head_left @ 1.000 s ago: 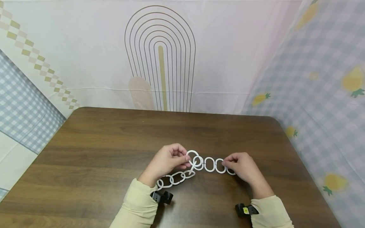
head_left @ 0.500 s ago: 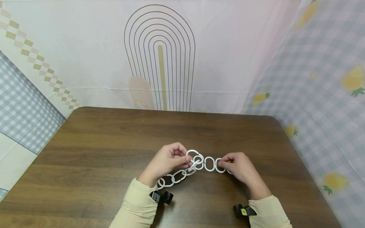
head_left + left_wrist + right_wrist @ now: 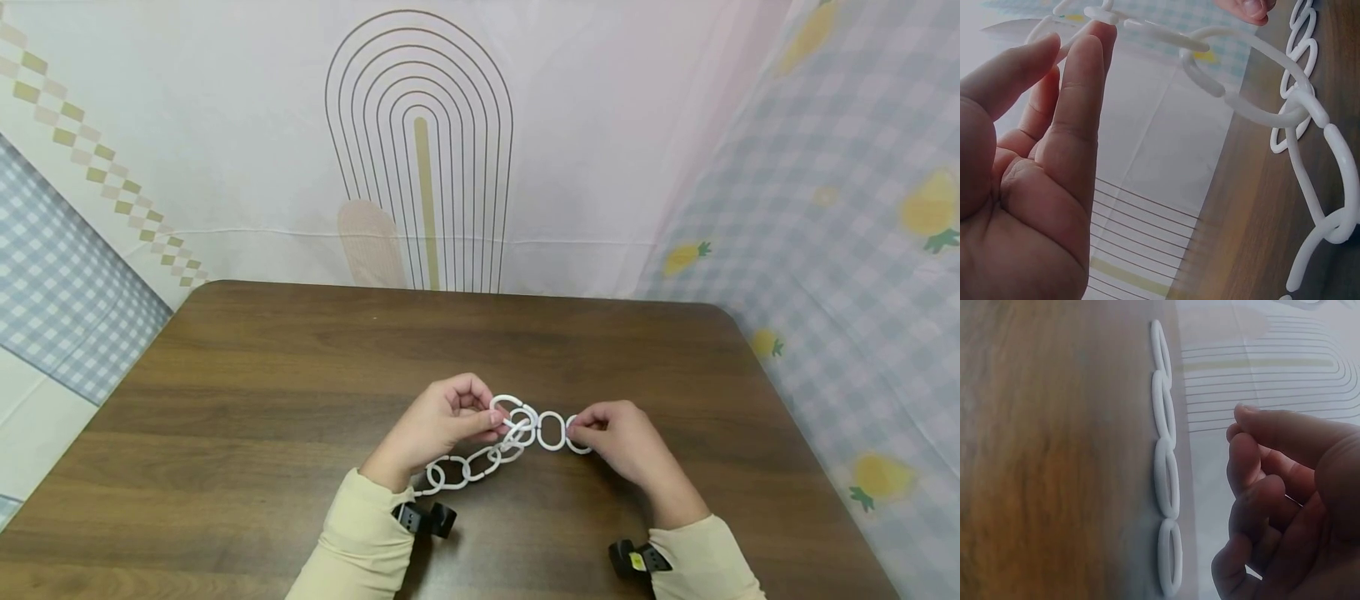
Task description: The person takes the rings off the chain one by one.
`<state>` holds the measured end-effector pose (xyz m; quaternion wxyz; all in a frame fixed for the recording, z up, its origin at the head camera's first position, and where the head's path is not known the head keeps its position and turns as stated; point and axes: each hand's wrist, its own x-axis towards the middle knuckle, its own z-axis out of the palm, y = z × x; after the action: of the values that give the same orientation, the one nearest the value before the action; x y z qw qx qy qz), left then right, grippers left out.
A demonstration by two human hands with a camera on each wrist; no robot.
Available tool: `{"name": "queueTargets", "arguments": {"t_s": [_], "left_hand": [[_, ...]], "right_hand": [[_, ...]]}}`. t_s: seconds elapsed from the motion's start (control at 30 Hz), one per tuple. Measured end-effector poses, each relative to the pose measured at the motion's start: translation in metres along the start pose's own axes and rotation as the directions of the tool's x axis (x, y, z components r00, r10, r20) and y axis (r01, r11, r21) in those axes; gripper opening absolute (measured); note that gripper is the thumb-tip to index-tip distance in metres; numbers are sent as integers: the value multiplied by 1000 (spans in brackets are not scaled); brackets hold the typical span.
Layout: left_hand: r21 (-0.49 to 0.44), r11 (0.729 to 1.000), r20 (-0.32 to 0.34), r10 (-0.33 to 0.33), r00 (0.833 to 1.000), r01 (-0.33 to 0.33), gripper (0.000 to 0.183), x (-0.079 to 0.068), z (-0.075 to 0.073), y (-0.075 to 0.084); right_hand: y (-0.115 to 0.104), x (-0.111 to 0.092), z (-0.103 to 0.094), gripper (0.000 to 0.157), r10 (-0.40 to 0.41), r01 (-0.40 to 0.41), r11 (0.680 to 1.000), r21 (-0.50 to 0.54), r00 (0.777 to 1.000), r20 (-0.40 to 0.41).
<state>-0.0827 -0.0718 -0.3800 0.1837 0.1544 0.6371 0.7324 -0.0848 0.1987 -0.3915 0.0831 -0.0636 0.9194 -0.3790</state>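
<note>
My left hand point(image 3: 453, 421) pinches an oval white plastic link point(image 3: 507, 397) of a chain between thumb and fingers. From there the linked chain point(image 3: 1342, 159) droops and curves back toward the left sleeve. Several more white links point(image 3: 1159, 475) lie flat in a straight row on the table in the right wrist view. Over the right part of this row is my right hand point(image 3: 618, 437), hiding some links in the head view. Its thumb and fingertips point(image 3: 1247, 412) meet with nothing visible between them, apart from the row in the right wrist view.
The brown wooden table point(image 3: 315, 350) ends at a patterned cloth backdrop point(image 3: 255, 167). A checked cloth with a pineapple print point(image 3: 825, 250) hangs on the right. Each wrist wears a black camera point(image 3: 426, 519).
My right hand has moved left over the row while the links there stayed in place. The drooping chain has shifted slightly to the right; my left hand keeps its pinch.
</note>
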Motion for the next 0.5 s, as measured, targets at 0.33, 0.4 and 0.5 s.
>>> {"name": "queueTargets", "arguments": {"t_s": [0.33,0.4,0.5], "left_hand": [[-22,1000,-1,-1,1000,1,13,-1,0,0],[-24,1000,2,1,1000,0,13,-1,0,0],[-25,1000,8,1,1000,-1,12,-1,0,1]], "right_hand": [[-8,-1,3,5,-34,35,999,23,998,-45],[-11,-2,4,6,-38,40,999,30,997,-62],[-14,-3,6,6,-63,67,996,52,995,-78]]}}
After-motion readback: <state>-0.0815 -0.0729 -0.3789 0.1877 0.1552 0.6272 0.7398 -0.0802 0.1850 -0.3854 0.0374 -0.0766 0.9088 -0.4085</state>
